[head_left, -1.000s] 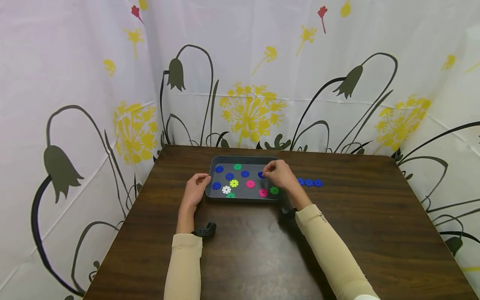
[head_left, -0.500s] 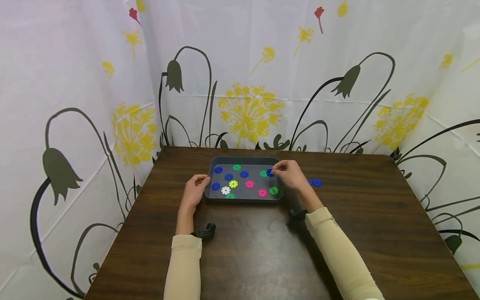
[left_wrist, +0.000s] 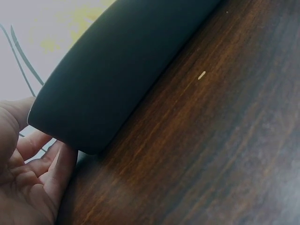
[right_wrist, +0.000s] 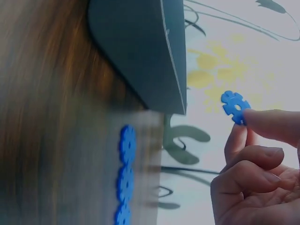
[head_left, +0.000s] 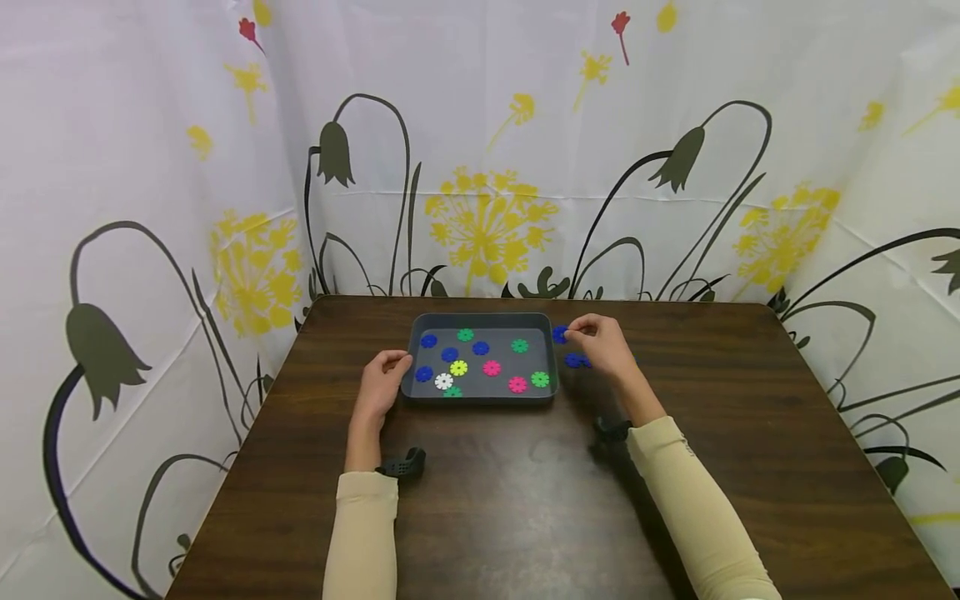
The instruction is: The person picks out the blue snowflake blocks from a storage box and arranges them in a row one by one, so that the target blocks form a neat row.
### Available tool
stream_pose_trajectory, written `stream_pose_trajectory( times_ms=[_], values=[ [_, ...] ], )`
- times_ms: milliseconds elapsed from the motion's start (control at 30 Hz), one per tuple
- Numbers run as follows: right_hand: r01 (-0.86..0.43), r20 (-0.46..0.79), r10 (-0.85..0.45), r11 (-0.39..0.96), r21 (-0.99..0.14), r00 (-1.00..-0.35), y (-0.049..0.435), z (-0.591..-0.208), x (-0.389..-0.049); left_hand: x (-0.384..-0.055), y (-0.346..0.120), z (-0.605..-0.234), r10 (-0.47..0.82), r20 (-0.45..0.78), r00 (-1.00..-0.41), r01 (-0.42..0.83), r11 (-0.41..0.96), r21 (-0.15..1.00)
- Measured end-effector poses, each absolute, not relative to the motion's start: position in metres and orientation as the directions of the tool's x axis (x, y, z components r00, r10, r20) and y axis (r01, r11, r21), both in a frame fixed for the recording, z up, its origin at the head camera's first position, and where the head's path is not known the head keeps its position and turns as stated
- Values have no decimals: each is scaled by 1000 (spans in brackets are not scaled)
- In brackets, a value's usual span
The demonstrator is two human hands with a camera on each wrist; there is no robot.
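In the head view, a dark grey tray (head_left: 480, 401) lies on the table with several flower-shaped plastic discs in it. My left hand (head_left: 380, 385) grips the tray's left rim. The left wrist view has the thumb (left_wrist: 18, 111) at the rim and the fingers against the outer wall. Just past the tray's right rim, my right hand (head_left: 607, 346) pinches a blue notched disc (right_wrist: 234, 107) between thumb and fingertips, raised above the tabletop. Under that hand, a row of blue discs (right_wrist: 125, 183) lies on the table, partly covered by the hand in the head view.
Inside the tray are several blue discs (head_left: 481, 348), green ones (head_left: 520, 346), pink ones (head_left: 492, 367), a yellow one (head_left: 458, 367) and a white one (head_left: 444, 381). A flower-print curtain (head_left: 480, 150) hangs behind the wooden table (head_left: 487, 500).
My right hand has lifted the blue disc from the tray and carried it right, past the rim, uncovering a green disc. My left hand has stayed at the tray's left rim.
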State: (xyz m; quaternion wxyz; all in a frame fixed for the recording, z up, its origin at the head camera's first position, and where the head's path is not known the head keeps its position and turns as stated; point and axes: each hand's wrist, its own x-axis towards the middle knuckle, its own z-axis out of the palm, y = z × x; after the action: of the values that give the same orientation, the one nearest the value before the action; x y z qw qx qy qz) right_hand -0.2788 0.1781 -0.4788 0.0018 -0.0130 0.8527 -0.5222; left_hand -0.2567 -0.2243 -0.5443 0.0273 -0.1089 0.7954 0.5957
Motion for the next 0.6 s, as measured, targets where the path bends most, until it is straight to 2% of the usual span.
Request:
stream_pose_trajectory(
  times_ms=[400, 600],
  values=[
    [59, -48, 36, 407, -911, -998, 213, -486, -275, -256, -227, -545, -144, -186, -972, -221, 288, 932],
    [63, -47, 48, 452, -890, -998, 235, -492, -274, -255, -225, -544, -146, -186, -972, -221, 285, 933]
  ],
)
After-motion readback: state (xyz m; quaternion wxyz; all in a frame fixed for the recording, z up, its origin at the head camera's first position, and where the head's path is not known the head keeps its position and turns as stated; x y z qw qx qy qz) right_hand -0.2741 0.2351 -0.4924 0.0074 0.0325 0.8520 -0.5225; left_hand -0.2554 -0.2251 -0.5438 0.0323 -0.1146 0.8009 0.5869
